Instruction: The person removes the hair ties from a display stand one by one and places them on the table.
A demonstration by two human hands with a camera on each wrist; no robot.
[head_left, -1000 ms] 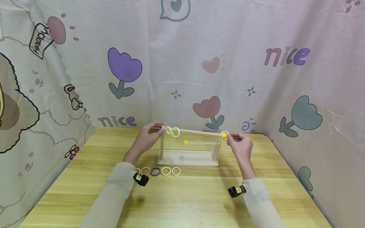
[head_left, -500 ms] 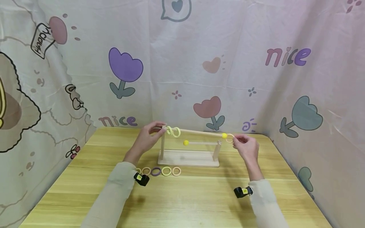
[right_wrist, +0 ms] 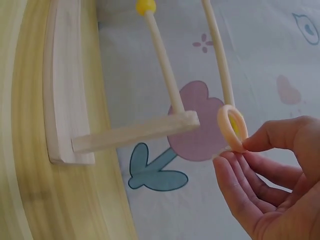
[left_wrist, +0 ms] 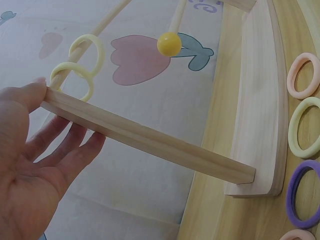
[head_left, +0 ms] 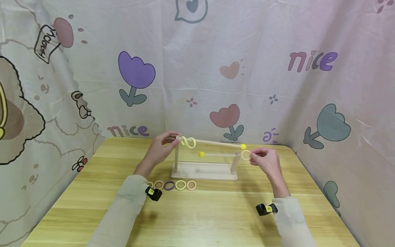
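Note:
My left hand (head_left: 158,147) holds the top of the tall left post (left_wrist: 150,135) of a wooden stand (head_left: 203,171), thumb on its end and fingers against its side. Two pale yellow rings (head_left: 191,142) hang on the upper rod (head_left: 216,142) near that post. A yellow ball (head_left: 243,146) caps the rod's right end. My right hand (head_left: 266,163) pinches a peach ring (right_wrist: 231,127) between thumb and fingers, just below and right of that ball in the head view. In the right wrist view, the ring overlaps the ball; whether they touch I cannot tell.
A lower rod (head_left: 219,155) with another yellow ball (head_left: 202,154) points left from the short right post (head_left: 235,164). Several rings, including a purple ring (head_left: 169,186), lie in a row on the table (head_left: 210,212) before the stand. A printed cloth (head_left: 191,68) hangs behind.
The peach ring was around the upper rod's end ball, then moved right off it. It has since dropped slightly and shifted a little left with my right hand. My left hand stays put.

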